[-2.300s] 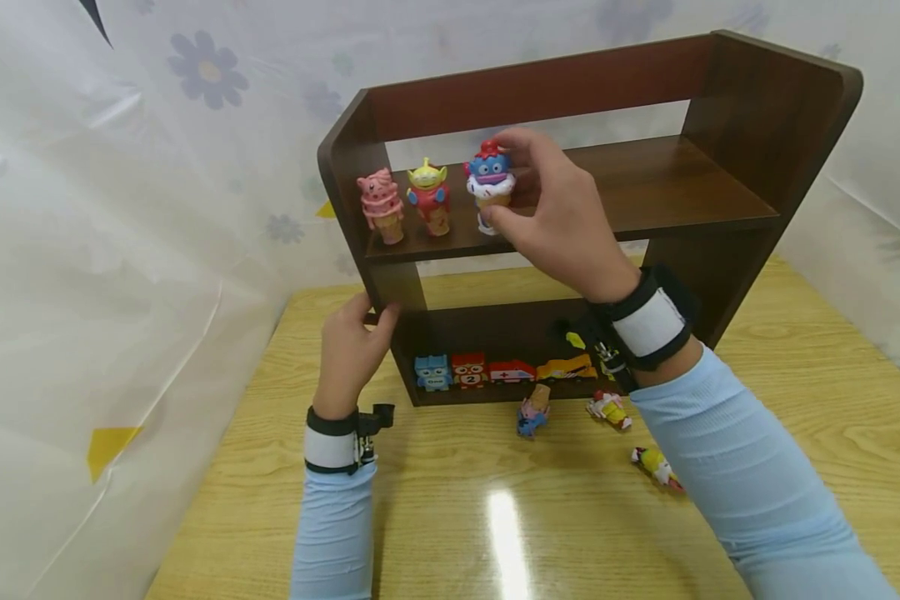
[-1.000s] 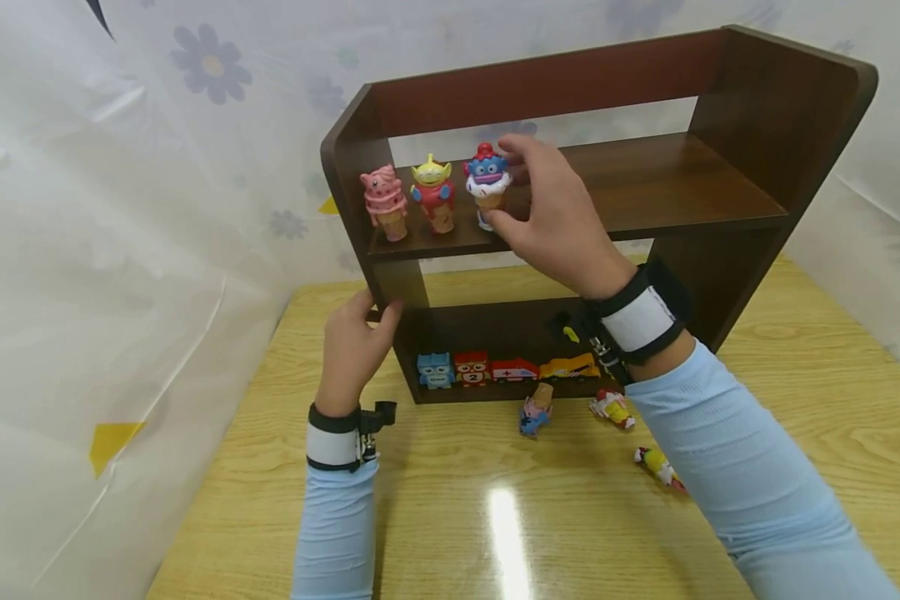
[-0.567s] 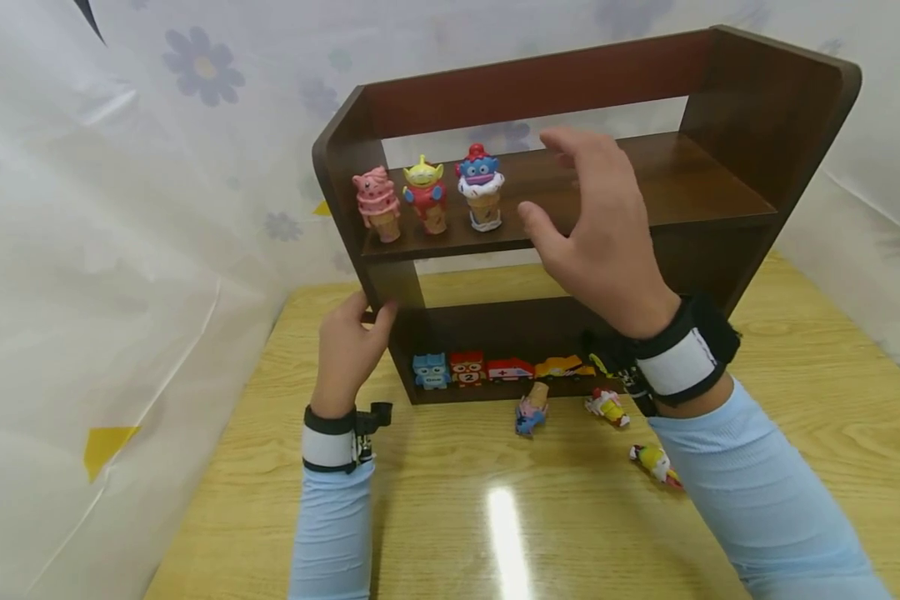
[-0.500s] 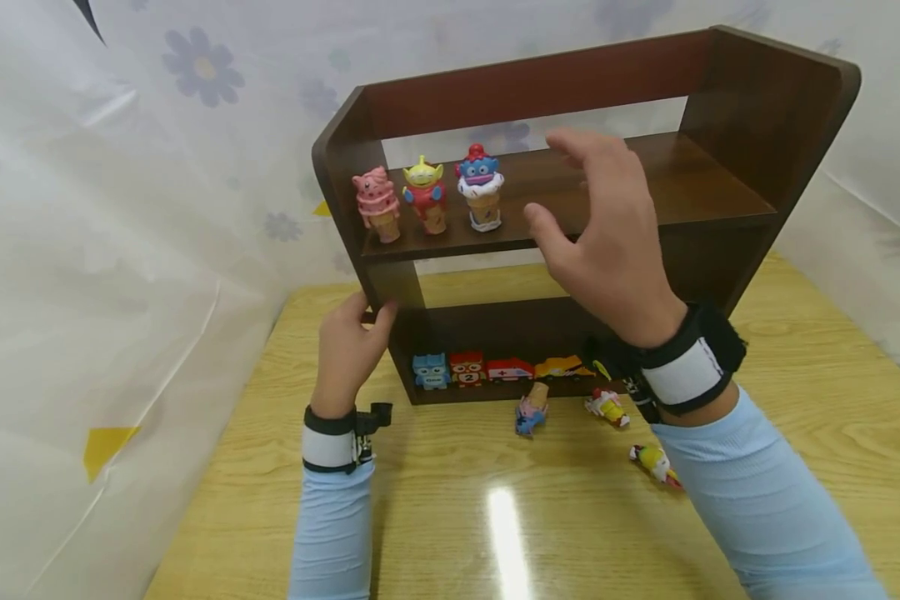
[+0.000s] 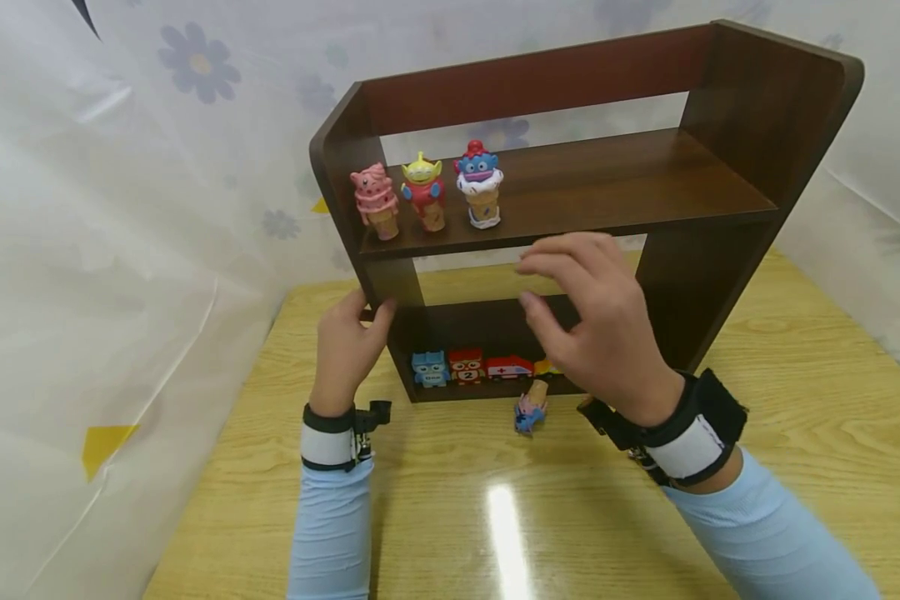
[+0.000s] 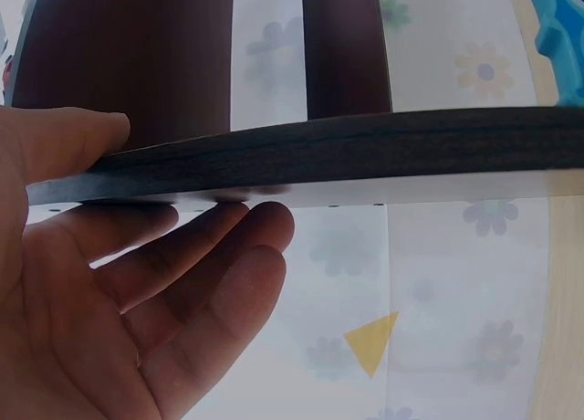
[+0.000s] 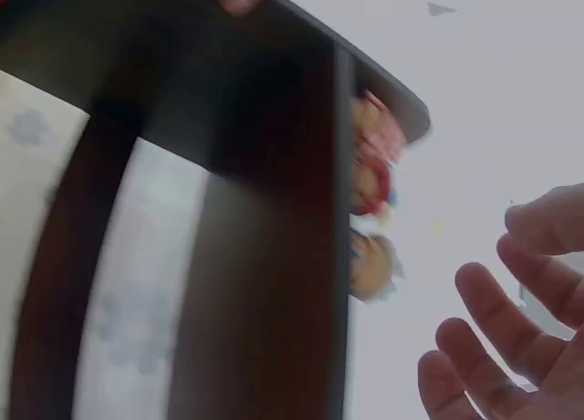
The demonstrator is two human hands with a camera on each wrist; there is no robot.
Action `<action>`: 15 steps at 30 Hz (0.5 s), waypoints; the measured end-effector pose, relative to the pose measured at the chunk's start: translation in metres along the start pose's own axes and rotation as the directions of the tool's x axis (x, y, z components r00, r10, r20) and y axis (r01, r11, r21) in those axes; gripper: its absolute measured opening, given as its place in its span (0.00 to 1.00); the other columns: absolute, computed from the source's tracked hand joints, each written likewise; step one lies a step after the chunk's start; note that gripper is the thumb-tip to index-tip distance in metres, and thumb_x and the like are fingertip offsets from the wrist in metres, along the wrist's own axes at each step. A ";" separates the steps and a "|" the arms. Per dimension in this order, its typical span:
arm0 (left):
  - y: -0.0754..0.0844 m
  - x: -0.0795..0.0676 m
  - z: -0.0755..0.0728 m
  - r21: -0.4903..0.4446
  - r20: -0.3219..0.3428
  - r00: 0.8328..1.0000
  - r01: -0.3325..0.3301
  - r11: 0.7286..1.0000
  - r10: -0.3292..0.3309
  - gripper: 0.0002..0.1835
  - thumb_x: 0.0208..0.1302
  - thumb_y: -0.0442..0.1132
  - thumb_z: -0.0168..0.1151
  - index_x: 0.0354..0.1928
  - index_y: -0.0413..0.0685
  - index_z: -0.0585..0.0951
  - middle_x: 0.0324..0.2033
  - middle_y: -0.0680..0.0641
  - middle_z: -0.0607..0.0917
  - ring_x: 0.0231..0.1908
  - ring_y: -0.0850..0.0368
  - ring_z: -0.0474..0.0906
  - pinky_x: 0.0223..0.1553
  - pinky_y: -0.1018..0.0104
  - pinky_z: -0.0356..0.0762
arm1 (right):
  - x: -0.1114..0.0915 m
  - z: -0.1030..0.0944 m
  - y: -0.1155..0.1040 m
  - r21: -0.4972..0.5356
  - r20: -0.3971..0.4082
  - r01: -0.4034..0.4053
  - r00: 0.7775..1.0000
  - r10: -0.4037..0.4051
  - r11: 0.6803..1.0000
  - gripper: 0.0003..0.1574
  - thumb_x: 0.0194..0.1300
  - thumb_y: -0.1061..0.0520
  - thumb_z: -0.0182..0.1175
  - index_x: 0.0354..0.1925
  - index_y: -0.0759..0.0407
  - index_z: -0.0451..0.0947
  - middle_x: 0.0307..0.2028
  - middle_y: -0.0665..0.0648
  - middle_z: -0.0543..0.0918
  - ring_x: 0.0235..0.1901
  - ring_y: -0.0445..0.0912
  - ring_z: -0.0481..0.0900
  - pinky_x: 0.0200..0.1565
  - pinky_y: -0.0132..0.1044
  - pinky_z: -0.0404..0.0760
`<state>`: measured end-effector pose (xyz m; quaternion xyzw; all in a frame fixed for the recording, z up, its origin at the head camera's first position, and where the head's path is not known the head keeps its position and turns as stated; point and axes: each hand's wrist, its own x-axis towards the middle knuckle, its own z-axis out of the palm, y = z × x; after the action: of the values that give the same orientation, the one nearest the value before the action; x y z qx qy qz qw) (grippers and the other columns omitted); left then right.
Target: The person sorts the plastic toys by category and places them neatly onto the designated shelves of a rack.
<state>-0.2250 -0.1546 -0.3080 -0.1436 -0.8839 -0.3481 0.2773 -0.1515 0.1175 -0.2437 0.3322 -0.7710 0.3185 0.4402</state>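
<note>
Hanging in front of the shelf, the right hand holds nothing, its fingers curved and apart from the thumb. In the head view, the blue-and-pink figure lies on the counter at six o'clock from those fingertips, at the shelf's bottom edge; whether it touches that edge I cannot tell. Its long axis slants from the cone at one o'clock to the blue head at seven. The right hand is nearer; from the left hand the figure lies between three and four o'clock. The right hand points to eleven o'clock, fingers bending toward nine, its forearm running off between four and five. The left hand grips the side panel, thumb inside, fingers outside. Between ten and eleven from the right fingertips, a pink figure, a yellow-headed figure and a blue-headed figure stand upright on the upper board.
</note>
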 end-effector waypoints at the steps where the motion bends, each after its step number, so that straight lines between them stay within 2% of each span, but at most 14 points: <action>1: 0.000 0.000 0.000 0.000 0.000 1.000 -0.001 1.000 0.001 0.13 0.65 0.46 0.57 0.41 0.46 0.83 0.36 0.42 0.88 0.33 0.48 0.83 0.35 0.52 0.83 | -0.007 0.004 0.000 -0.003 0.045 0.007 0.999 -0.007 1.000 0.14 0.57 0.63 0.63 0.42 0.66 0.80 0.44 0.65 0.82 0.48 0.58 0.73 0.51 0.52 0.71; 4: -0.001 0.000 0.001 -0.004 -0.002 1.000 -0.009 1.000 0.009 0.13 0.65 0.46 0.57 0.40 0.45 0.83 0.35 0.42 0.88 0.33 0.48 0.83 0.34 0.52 0.83 | -0.027 0.016 0.002 -0.026 0.183 0.024 0.983 -0.019 0.999 0.14 0.57 0.60 0.64 0.42 0.63 0.80 0.44 0.62 0.82 0.48 0.56 0.73 0.51 0.49 0.74; 7: -0.001 0.000 0.001 -0.007 -0.004 1.000 -0.011 1.000 0.011 0.12 0.65 0.46 0.57 0.40 0.45 0.83 0.35 0.42 0.88 0.32 0.48 0.83 0.33 0.52 0.83 | -0.048 0.028 0.005 -0.037 0.300 0.051 0.953 -0.038 0.998 0.13 0.57 0.59 0.65 0.42 0.60 0.81 0.44 0.59 0.82 0.48 0.53 0.74 0.50 0.46 0.77; 11: -0.001 -0.001 0.001 -0.006 -0.003 1.000 -0.002 1.000 0.002 0.13 0.65 0.46 0.57 0.39 0.45 0.83 0.35 0.42 0.88 0.32 0.48 0.83 0.33 0.52 0.83 | -0.072 0.041 0.011 -0.037 0.402 0.093 0.913 -0.070 0.995 0.12 0.56 0.59 0.66 0.40 0.57 0.80 0.41 0.56 0.83 0.45 0.51 0.76 0.45 0.44 0.80; 15: -0.001 -0.001 0.001 -0.008 -0.005 1.000 -0.006 1.000 0.006 0.13 0.65 0.46 0.57 0.40 0.44 0.83 0.35 0.42 0.88 0.33 0.48 0.83 0.33 0.52 0.83 | -0.094 0.048 0.021 -0.071 0.508 0.081 0.861 -0.034 0.994 0.10 0.58 0.60 0.63 0.41 0.56 0.80 0.39 0.54 0.82 0.43 0.50 0.76 0.45 0.44 0.79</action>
<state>-0.2254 -0.1547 -0.3095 -0.1467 -0.8813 -0.3513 0.2800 -0.1537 0.1139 -0.3507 0.4067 -0.8626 0.1720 0.2467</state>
